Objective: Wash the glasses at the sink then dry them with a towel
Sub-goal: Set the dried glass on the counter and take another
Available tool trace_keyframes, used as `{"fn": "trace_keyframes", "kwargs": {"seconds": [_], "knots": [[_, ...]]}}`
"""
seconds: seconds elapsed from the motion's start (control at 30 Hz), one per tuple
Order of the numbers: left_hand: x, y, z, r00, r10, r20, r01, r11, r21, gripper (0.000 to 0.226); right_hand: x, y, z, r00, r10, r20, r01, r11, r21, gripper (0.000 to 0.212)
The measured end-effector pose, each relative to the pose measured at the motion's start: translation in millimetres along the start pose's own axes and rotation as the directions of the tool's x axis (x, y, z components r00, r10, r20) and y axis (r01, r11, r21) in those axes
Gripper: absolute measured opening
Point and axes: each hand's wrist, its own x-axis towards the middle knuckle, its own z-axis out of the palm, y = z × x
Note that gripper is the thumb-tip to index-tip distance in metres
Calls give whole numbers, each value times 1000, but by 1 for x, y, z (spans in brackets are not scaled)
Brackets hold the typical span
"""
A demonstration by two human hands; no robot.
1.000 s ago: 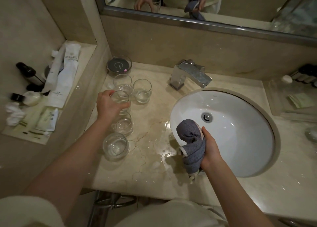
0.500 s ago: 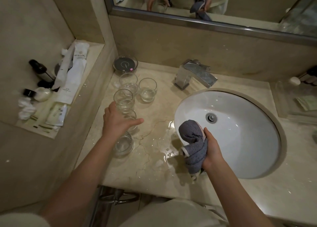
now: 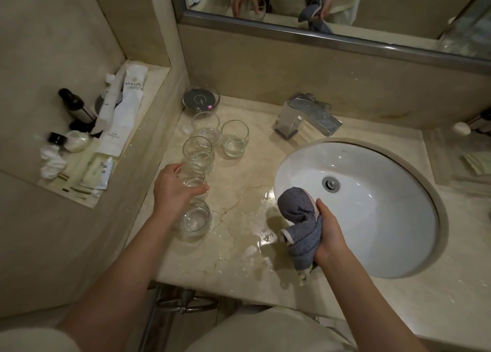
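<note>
Left hand (image 3: 174,189) curls round one glass (image 3: 191,177) in the row of glasses left of the sink (image 3: 398,269); fingers wrap its near side, thumb side toward the basin. Right hand (image 3: 328,234) grips a bunched grey towel (image 3: 299,218) over the sink's left rim

Key relation: gripped glass stands upright, long axis vertical, well left of the sink and of the towel hand; left hand is the nearer one by far. Wet countertop (image 3: 247,218) lies between

Other glasses: one (image 3: 195,220) just nearer the person than the gripped one, one (image 3: 198,151) just behind it, two more (image 3: 206,124) (image 3: 235,138) further back toward the faucet (image 3: 308,116)

Hard to make out: whether the gripped glass is lifted or resting on the counter; its base is hidden by the hand. Which glasses are already dried cannot be told
</note>
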Motion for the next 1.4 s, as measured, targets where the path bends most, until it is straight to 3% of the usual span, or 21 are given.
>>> {"fn": "trace_keyframes", "kwargs": {"seconds": [0.3,0.47,0.6,0.93,1.4], "knots": [[-9,-3,-9,994,-93,58,99,988,-116,119,1,4,0,1000,-2,3,2,1000,-1,64],[-45,-20,-11,984,-162,70,175,952,-251,116,7,5,-4,1000,-20,1,20,1000,2,63],[-71,-27,-1,972,-173,159,207,951,-228,117,8,5,-4,999,-24,21,24,1000,13,62],[-78,-30,1,987,-138,83,152,966,-208,92,-2,7,2,999,42,25,-42,999,-8,62],[-73,-38,-12,981,-189,41,193,950,-244,97,0,7,1,1000,18,-22,-18,1000,7,61]]}}
